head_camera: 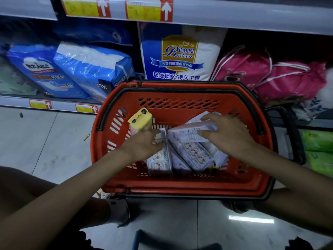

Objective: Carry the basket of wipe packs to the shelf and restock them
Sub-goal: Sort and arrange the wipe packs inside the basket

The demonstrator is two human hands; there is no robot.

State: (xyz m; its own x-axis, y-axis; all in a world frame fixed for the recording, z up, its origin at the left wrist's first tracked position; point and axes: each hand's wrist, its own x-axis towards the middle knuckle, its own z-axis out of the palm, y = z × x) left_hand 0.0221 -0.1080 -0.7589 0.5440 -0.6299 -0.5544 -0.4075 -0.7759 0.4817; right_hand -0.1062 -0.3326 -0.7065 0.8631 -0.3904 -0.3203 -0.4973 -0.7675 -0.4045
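The red basket (180, 189) sits on the floor against the shelf (63, 105). Inside it, the left hand (144, 147) seems to pinch one wipe pack (163, 141); the right hand (229, 135) curls around a second pack (187, 132).

Centre frame: basket (180, 189) holding wipe packs (192, 152). Behind it, across upper frame: shelf (16, 102) carrying bagged goods (90, 69). Left and bottom: floor (45, 145).

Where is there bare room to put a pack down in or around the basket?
Free: the far strip of the basket, between yellow pack and far wall; floor tiles left of it, below the shelf. Crowded: the near half, where left hand and right hand grip wipe packs; the shelf, full of blue bags and pink bags.
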